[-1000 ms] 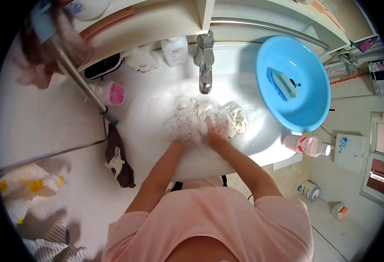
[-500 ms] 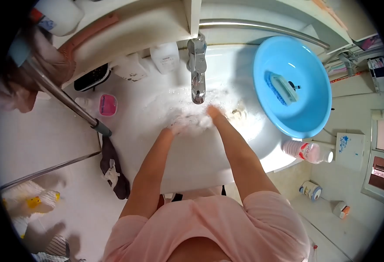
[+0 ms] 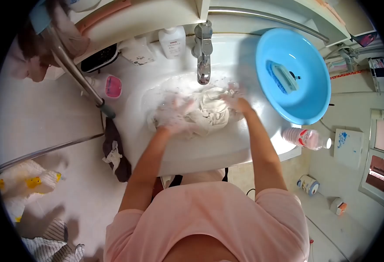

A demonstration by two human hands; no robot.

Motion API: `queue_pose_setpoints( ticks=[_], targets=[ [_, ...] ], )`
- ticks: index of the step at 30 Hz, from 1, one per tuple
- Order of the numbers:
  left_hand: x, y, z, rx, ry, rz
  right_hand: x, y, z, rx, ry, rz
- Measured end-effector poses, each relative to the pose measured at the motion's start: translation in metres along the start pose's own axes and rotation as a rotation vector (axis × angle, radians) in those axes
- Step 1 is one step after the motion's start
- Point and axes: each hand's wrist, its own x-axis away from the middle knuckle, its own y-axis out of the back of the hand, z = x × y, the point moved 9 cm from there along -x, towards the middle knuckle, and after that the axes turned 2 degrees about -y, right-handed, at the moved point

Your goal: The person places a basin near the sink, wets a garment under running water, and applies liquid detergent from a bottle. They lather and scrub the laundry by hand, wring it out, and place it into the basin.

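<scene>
In the white sink (image 3: 192, 163) near the faucet (image 3: 204, 52), find wet pale cloth (image 3: 214, 111) between left hand (image 3: 177, 116) and right hand (image 3: 235, 101); through suds (image 3: 174, 83) and blur, cannot tell either grip. Rub fold against fold, staying low.

The wide white washbasin (image 3: 192, 159) looks like smooth, glossy ceramic. Within it, the crumpled off-white bundle (image 3: 214, 105) is wet, creased cloth. At twelve o'clock from the bundle, the slim silver tap (image 3: 204, 56) is polished, reflective metal. At two o'clock, the round sky-blue basin (image 3: 310, 96) is smooth, lightly shiny plastic. At four o'clock, the clear bottle with the red-marked label (image 3: 303, 138) is glossy, ribbed plastic. At eight o'clock, the long dark brown garment (image 3: 113, 144) is matt cloth.
</scene>
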Motion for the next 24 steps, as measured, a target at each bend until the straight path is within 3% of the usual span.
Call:
queue_pose_setpoints(
  ticks=[2, 3, 5, 8, 10, 12, 14, 15, 17, 18, 21, 23, 24],
  targets=[
    [-0.017, -0.033, -0.023, 0.054, -0.036, -0.096, 0.005, -0.040, 0.033, -0.289, 0.121, 0.108],
    [-0.027, -0.054, -0.024, 0.095, -0.054, -0.146, 0.027, -0.047, 0.064, -0.187, 0.144, -0.180],
    [-0.038, -0.095, -0.012, 0.175, -0.081, -0.190, 0.073, -0.014, 0.117, 0.065, -0.219, -0.077],
    [-0.058, -0.159, 0.021, 0.346, -0.026, -0.177, 0.047, -0.048, 0.106, 0.223, -0.129, -0.119],
    [-0.074, -0.201, 0.041, 0.506, 0.080, -0.155, 0.014, -0.057, 0.078, 0.114, -0.119, -0.216],
    [-0.085, -0.195, 0.015, -0.024, -0.006, 0.110, -0.017, -0.047, 0.064, 0.076, -0.148, -0.183],
    [-0.089, -0.203, 0.015, -0.271, -0.044, 0.192, -0.039, -0.019, 0.070, 0.104, -0.217, -0.025],
    [-0.090, -0.207, 0.022, -0.253, -0.042, 0.141, -0.046, -0.016, 0.072, 0.155, -0.168, -0.046],
    [-0.094, -0.230, 0.029, -0.012, -0.030, 0.302, -0.052, -0.013, 0.073, 0.261, -0.070, -0.091],
    [-0.101, -0.217, 0.022, 0.217, -0.017, 0.510, -0.107, -0.095, 0.005, 0.285, -0.053, -0.179],
    [-0.088, -0.074, 0.006, 0.454, 0.104, 0.142, -0.084, 0.001, 0.018, -0.120, -0.224, -0.273],
    [-0.069, -0.028, 0.031, 0.420, 0.113, 0.007, -0.049, 0.036, 0.029, -0.408, -0.348, -0.289],
    [-0.058, -0.006, 0.044, 0.401, 0.118, -0.061, -0.040, 0.044, 0.018, -0.383, -0.233, -0.444]
  ],
)
